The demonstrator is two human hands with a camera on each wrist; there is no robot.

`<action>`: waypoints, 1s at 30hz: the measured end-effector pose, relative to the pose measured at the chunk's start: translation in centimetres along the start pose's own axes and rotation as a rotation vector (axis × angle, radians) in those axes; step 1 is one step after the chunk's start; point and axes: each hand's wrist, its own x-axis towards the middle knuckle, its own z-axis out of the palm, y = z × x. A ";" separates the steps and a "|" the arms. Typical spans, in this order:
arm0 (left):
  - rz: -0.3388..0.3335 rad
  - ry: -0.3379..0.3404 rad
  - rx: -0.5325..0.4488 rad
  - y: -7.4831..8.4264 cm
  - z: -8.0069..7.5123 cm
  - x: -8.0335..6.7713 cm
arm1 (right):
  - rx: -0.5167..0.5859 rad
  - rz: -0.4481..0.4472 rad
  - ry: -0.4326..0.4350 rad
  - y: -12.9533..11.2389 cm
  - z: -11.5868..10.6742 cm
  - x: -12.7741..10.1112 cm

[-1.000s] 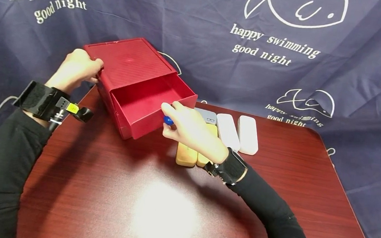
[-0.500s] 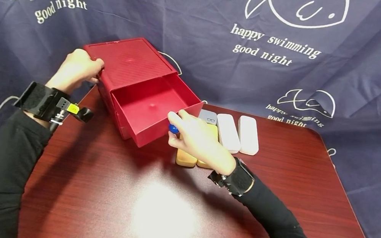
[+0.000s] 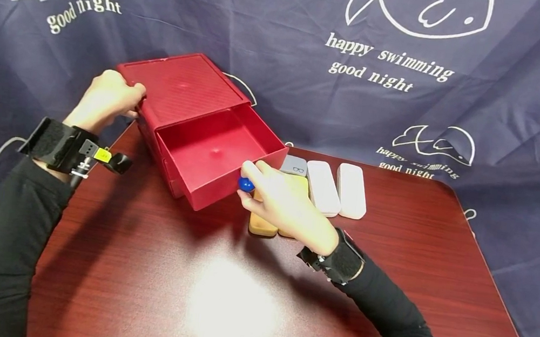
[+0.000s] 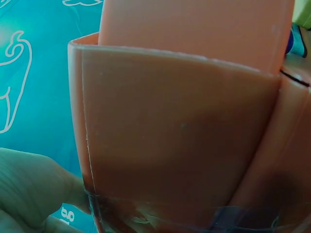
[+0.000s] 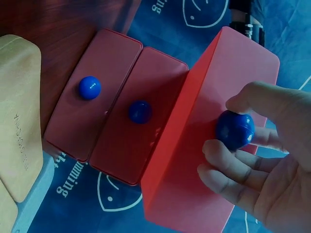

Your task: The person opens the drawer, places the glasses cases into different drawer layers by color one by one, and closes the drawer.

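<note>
I see a red drawer box (image 3: 179, 92) on the counter (image 3: 151, 287), at about 10 o'clock from the middle. Its top drawer (image 3: 217, 158) is pulled out toward 4 o'clock, and I can see nothing lying inside it. My right hand (image 3: 281, 202) pinches the blue knob (image 3: 246, 184) on the front of that drawer, thumb and fingers curled round it. In the right wrist view the same blue knob (image 5: 234, 129) sits between my fingertips (image 5: 218, 150), and 2 more drawer fronts show below, each with its own blue knob (image 5: 90, 87).

My left hand (image 3: 106, 96) grips the back left corner of the box at 9 o'clock, fingers bent over the edge. The left wrist view is filled by the box wall (image 4: 180, 131), so I cannot see those fingers well there.

At 3 o'clock from the open drawer lie 2 white cases (image 3: 336, 188) side by side, a grey case (image 3: 296, 165) with a small glasses picture, and 2 tan cases (image 3: 264, 223). My right hand hides most of the tan ones. I cannot tell what is in any case.
</note>
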 end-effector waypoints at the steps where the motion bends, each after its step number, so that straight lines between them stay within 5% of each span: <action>1: 0.002 0.000 0.000 0.0 0.0 0.0 | -0.001 0.001 0.001 0.0 -0.1 -0.1; 7: 0.007 0.003 -0.005 -0.1 0.1 0.0 | -0.008 0.019 -0.005 0.2 -0.5 -0.5; 15: 0.024 0.029 -0.031 -0.1 0.1 -0.3 | 0.154 0.101 -0.074 2.4 -3.4 -0.2; 22: 0.029 0.034 -0.044 -0.4 0.2 -0.2 | 0.233 0.340 -0.137 7.9 -6.6 0.3; 30: 0.024 0.018 -0.017 -0.2 0.3 0.1 | 0.091 0.660 -0.281 15.8 -4.8 -2.2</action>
